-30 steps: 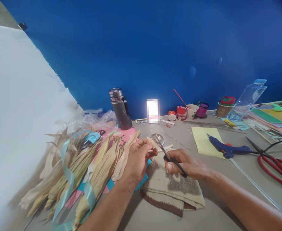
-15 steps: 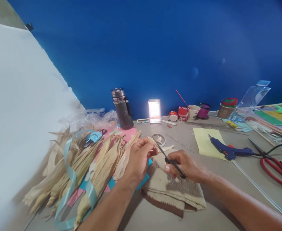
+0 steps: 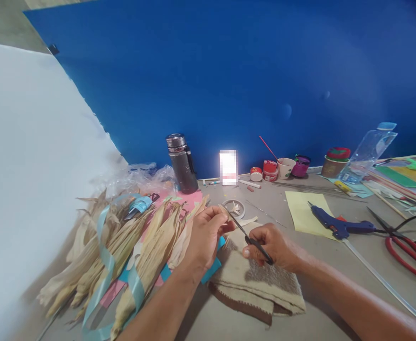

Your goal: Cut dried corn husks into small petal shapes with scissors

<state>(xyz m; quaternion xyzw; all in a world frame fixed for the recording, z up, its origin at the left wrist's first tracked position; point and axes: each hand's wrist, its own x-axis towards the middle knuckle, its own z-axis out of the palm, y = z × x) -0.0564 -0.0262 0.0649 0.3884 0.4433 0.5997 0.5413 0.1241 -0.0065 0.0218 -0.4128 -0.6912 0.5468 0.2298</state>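
Observation:
My right hand (image 3: 270, 246) is closed round the black handles of a pair of scissors (image 3: 256, 247). Their dark blades slant up and left to the fingertips of my left hand (image 3: 210, 234). Thumb and fingers of that left hand pinch a small pale strip of corn husk, mostly hidden behind the fingers. Just beyond the blades lies a white tape roll (image 3: 241, 208) with pale husk scraps inside its ring. Below both hands a folded beige and brown cloth (image 3: 254, 284) rests on the table. Dried corn husks (image 3: 161, 237) are heaped left of my left hand.
A light-blue ribbon (image 3: 103, 237) loops over the husks. Behind stand a dark flask (image 3: 182, 166), paint pots (image 3: 270, 170) and a paper cup (image 3: 285, 168). A blue glue gun (image 3: 339, 222), yellow paper (image 3: 296, 208) and red-handled scissors (image 3: 407, 251) lie at right.
The view has shifted slightly, so the scene sits a little lower. Both hands keep nearly the same pose; the pale husk at the left fingertips shows less than before.

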